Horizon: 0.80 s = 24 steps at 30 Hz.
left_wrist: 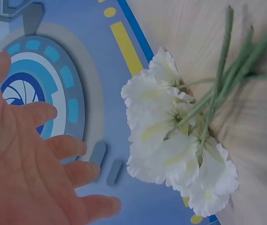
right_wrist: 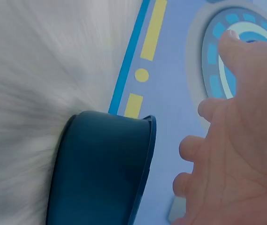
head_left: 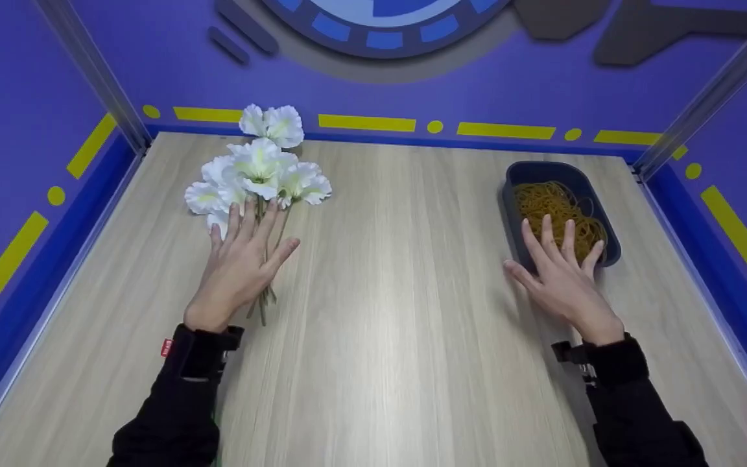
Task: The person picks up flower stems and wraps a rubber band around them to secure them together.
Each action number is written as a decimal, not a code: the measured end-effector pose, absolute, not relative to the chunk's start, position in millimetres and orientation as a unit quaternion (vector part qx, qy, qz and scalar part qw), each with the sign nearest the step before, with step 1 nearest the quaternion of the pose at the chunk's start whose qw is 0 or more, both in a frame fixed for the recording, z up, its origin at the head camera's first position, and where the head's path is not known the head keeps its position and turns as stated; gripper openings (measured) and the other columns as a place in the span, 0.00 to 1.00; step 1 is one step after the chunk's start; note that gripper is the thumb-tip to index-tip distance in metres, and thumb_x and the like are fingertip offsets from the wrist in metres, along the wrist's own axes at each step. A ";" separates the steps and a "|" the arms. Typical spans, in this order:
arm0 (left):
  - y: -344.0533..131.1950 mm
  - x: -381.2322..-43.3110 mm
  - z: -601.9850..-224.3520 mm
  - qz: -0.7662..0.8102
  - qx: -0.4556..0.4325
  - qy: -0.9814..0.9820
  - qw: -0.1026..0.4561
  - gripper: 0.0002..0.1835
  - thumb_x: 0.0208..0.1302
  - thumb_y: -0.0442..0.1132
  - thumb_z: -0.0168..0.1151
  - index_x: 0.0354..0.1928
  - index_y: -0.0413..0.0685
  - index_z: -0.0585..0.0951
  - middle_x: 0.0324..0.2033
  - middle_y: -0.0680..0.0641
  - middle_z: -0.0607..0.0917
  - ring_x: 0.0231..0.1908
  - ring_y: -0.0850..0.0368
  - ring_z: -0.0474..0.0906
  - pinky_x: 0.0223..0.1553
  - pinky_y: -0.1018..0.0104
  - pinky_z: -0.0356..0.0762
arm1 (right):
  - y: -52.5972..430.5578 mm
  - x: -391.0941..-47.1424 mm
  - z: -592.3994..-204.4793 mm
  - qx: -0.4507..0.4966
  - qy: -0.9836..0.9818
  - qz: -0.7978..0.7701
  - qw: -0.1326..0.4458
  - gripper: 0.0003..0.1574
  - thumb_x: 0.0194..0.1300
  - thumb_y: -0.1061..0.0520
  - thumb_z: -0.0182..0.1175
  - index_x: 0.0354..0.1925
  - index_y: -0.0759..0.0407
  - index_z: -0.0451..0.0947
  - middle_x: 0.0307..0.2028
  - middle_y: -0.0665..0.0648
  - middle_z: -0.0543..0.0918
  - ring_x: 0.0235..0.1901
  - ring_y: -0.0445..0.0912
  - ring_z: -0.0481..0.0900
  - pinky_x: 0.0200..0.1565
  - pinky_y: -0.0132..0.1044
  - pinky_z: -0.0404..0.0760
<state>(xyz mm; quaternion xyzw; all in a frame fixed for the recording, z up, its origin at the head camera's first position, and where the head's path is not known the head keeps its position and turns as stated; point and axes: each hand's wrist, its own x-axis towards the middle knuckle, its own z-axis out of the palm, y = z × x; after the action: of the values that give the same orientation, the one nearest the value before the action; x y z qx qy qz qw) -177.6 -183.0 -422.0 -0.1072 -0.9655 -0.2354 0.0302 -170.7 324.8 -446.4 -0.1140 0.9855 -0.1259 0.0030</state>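
A bunch of white artificial flowers (head_left: 260,165) with green stems (left_wrist: 236,70) lies on the left of the table. My left hand (head_left: 234,269) is spread over the stems in the head view, fingers straight and holding nothing; the left wrist view shows it apart from the flowers. On the right stands a dark rectangular tray (head_left: 517,170) with a tangle of tan rubber bands (head_left: 552,201) in it. My right hand (head_left: 565,285) hovers with fingers spread over the tray's near end, covering part of it. Between that hand and the tray's side wall (right_wrist: 102,164) a gap shows in the right wrist view.
The wood-grain table (head_left: 380,292) is bounded at the back and sides by blue-purple panels (head_left: 386,97) with yellow markings. Metal corner posts (head_left: 98,78) rise at the back left and back right. Bare tabletop lies between the two hands.
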 end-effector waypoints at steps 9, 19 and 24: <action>-205.4 -178.3 -412.1 -0.389 -0.011 -0.917 -0.091 0.51 0.72 0.68 0.46 0.78 0.34 0.47 0.71 0.28 0.62 0.71 0.31 0.59 0.70 0.40 0.57 | 318.1 -170.7 -447.1 -0.153 0.984 -0.092 -0.017 0.55 0.74 0.27 0.45 0.81 0.54 0.38 0.80 0.62 0.33 0.76 0.57 0.19 0.66 0.65 0.13; -220.8 -207.9 -433.0 -0.380 0.054 -0.901 -0.200 0.52 0.70 0.66 0.53 0.73 0.25 0.53 0.70 0.24 0.61 0.69 0.30 0.59 0.68 0.38 0.61 | 303.0 -177.4 -458.6 -0.179 0.980 -0.090 0.017 0.62 0.71 0.25 0.47 0.78 0.69 0.41 0.78 0.70 0.41 0.77 0.61 0.29 0.72 0.60 0.22; -219.2 -226.3 -436.1 -0.403 0.078 -0.887 -0.212 0.48 0.69 0.62 0.58 0.69 0.23 0.58 0.65 0.26 0.64 0.66 0.32 0.62 0.67 0.42 0.64 | 297.2 -179.7 -462.8 -0.189 0.976 -0.100 0.040 0.64 0.70 0.24 0.48 0.77 0.71 0.42 0.77 0.71 0.43 0.78 0.62 0.33 0.72 0.60 0.24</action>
<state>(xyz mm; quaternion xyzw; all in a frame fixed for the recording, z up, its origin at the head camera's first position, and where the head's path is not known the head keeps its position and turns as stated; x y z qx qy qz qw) -226.3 -219.2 -436.1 0.0782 -0.8870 -0.4029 -0.2117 -179.7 297.2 -462.8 -0.1888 0.9761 -0.0998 0.0403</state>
